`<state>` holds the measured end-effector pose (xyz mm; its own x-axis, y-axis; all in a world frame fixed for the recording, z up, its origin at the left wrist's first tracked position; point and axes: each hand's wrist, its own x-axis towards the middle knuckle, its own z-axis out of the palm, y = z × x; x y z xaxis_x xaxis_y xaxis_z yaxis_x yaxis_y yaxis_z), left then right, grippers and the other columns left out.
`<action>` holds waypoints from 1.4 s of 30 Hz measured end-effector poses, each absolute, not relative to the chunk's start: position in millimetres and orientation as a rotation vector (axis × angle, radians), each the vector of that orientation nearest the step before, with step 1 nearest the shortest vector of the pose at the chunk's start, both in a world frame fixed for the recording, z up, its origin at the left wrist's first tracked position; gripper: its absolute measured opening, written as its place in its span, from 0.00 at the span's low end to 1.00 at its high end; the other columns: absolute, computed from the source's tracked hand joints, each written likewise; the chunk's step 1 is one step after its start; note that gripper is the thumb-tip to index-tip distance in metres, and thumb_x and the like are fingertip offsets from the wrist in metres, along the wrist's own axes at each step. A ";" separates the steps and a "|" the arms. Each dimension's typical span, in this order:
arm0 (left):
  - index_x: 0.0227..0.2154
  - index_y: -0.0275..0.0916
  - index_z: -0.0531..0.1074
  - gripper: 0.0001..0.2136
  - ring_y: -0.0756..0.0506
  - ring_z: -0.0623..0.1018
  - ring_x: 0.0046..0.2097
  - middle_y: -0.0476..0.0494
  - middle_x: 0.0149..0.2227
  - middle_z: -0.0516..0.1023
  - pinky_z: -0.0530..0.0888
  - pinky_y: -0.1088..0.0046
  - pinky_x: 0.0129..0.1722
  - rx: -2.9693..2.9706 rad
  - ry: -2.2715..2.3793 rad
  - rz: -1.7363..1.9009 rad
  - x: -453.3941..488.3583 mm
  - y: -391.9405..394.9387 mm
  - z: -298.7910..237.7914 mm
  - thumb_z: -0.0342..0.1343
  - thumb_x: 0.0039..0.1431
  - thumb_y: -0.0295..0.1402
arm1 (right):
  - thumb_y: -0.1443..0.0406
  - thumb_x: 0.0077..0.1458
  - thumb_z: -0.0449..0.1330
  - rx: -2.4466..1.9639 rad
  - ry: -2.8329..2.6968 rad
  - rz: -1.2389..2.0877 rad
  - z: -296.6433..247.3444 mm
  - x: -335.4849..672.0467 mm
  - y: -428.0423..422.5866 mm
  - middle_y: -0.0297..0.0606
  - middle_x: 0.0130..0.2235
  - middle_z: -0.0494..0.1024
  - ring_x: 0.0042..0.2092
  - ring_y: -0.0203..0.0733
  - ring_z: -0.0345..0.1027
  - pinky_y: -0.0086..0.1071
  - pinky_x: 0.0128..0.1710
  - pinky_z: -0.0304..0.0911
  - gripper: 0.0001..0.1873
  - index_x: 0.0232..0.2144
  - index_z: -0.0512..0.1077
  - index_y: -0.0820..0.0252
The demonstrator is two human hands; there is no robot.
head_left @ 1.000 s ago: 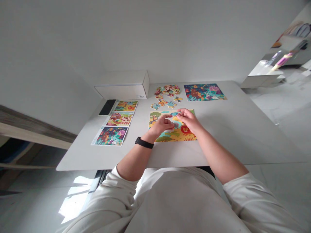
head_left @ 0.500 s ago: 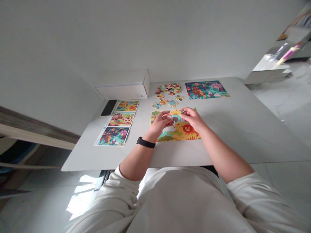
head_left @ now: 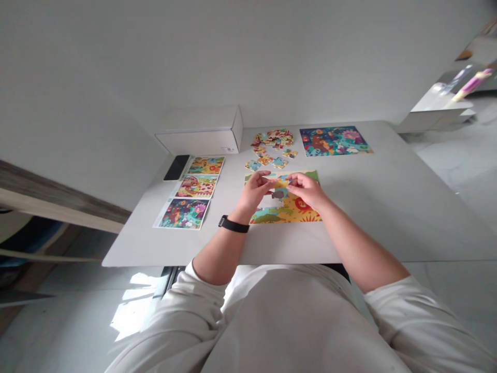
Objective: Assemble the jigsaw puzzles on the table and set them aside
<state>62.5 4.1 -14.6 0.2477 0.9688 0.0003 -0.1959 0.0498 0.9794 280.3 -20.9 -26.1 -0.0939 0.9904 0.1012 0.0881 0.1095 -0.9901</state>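
Observation:
Between my two hands is a yellow puzzle piece, raised a little above a partly assembled lion puzzle. My left hand, with a black band on its wrist, is closed, thumb and finger at the piece's left edge. My right hand pinches the piece's right side. Below the hands, a gap in the puzzle shows pale table, with a grey animal shape at its upper right. The fingers hide part of the puzzle's upper half.
Several loose puzzle pieces lie behind the puzzle, with a heap of pieces farther back. A finished dark-blue puzzle lies back right. At left are a sheet of three pictures, a black phone and a white box.
The view has shifted slightly, so the table sits a little higher and farther right. Both hands stay over the puzzle with the yellow piece, its tilt slightly changed.

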 end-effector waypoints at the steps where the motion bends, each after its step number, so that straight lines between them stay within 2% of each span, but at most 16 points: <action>1: 0.48 0.40 0.74 0.22 0.49 0.80 0.34 0.51 0.32 0.79 0.76 0.73 0.36 1.196 0.896 1.097 59.5 5.6 -13.0 0.76 0.54 0.37 | 0.50 0.50 0.74 -1.158 -1.414 1.138 -26.2 279.5 -21.7 0.31 0.33 0.77 0.34 0.41 0.70 0.36 0.38 0.66 0.24 0.46 0.78 0.53; 6: 0.46 0.38 0.78 0.19 0.50 0.78 0.33 0.49 0.31 0.80 0.73 0.74 0.36 1.486 0.890 1.024 35.8 9.3 1.8 0.74 0.52 0.32 | 0.53 0.55 0.71 -1.171 -1.575 1.067 -28.4 274.3 -26.7 0.32 0.34 0.78 0.35 0.42 0.71 0.37 0.39 0.67 0.19 0.47 0.79 0.52; 11: 0.43 0.37 0.81 0.14 0.49 0.78 0.32 0.47 0.30 0.81 0.72 0.74 0.33 1.679 0.926 0.898 15.6 14.2 8.6 0.71 0.54 0.33 | 0.56 0.60 0.68 -1.181 -1.695 0.992 -30.3 264.7 -34.0 0.33 0.35 0.79 0.35 0.42 0.73 0.37 0.37 0.69 0.16 0.49 0.79 0.50; 16: 0.43 0.37 0.81 0.13 0.49 0.77 0.31 0.48 0.31 0.80 0.72 0.74 0.32 1.690 1.117 0.837 2.9 21.9 6.4 0.66 0.54 0.33 | 0.59 0.62 0.67 -1.187 -1.787 0.826 -32.4 262.4 -35.3 0.37 0.41 0.84 0.40 0.45 0.78 0.38 0.42 0.74 0.16 0.51 0.79 0.50; 20: 0.44 0.37 0.81 0.14 0.50 0.76 0.31 0.47 0.33 0.82 0.72 0.75 0.33 1.714 1.235 0.735 -0.9 22.9 6.8 0.63 0.53 0.31 | 0.64 0.62 0.65 -1.147 -1.940 0.670 -32.5 266.6 -33.7 0.42 0.49 0.85 0.47 0.48 0.80 0.43 0.50 0.76 0.13 0.49 0.80 0.53; 23: 0.42 0.36 0.82 0.13 0.50 0.76 0.32 0.47 0.33 0.83 0.73 0.74 0.35 1.764 1.289 0.688 0.1 22.1 7.3 0.62 0.53 0.31 | 0.66 0.63 0.65 -1.096 -2.086 0.540 -31.3 267.7 -34.8 0.43 0.52 0.85 0.56 0.52 0.78 0.49 0.61 0.72 0.12 0.48 0.82 0.52; 25: 0.40 0.36 0.83 0.12 0.49 0.77 0.33 0.47 0.33 0.83 0.72 0.74 0.36 1.798 1.330 0.659 1.0 22.1 6.8 0.62 0.53 0.32 | 0.67 0.63 0.65 -1.060 -2.161 0.497 -31.2 266.8 -35.8 0.43 0.54 0.85 0.59 0.53 0.77 0.51 0.64 0.70 0.14 0.50 0.83 0.52; 29: 0.36 0.36 0.83 0.10 0.48 0.76 0.32 0.47 0.32 0.83 0.71 0.73 0.35 1.855 1.394 0.596 1.4 23.6 3.7 0.62 0.54 0.33 | 0.68 0.63 0.65 -1.028 -2.266 0.479 -33.8 264.6 -35.9 0.43 0.54 0.86 0.58 0.53 0.79 0.50 0.63 0.71 0.16 0.52 0.83 0.52; 34: 0.37 0.36 0.84 0.11 0.48 0.78 0.32 0.46 0.32 0.84 0.71 0.74 0.34 1.872 1.393 0.555 3.6 25.3 -0.3 0.61 0.55 0.33 | 0.68 0.62 0.66 -1.055 -2.326 0.466 -35.3 264.4 -35.5 0.43 0.55 0.86 0.57 0.53 0.79 0.48 0.62 0.71 0.18 0.53 0.83 0.52; 42: 0.39 0.36 0.85 0.11 0.48 0.78 0.32 0.46 0.32 0.85 0.72 0.74 0.34 1.918 1.462 0.453 12.6 20.8 0.3 0.60 0.56 0.28 | 0.68 0.64 0.65 -1.109 -2.358 0.414 -35.7 262.5 -37.0 0.43 0.53 0.86 0.55 0.53 0.79 0.49 0.60 0.71 0.17 0.52 0.85 0.52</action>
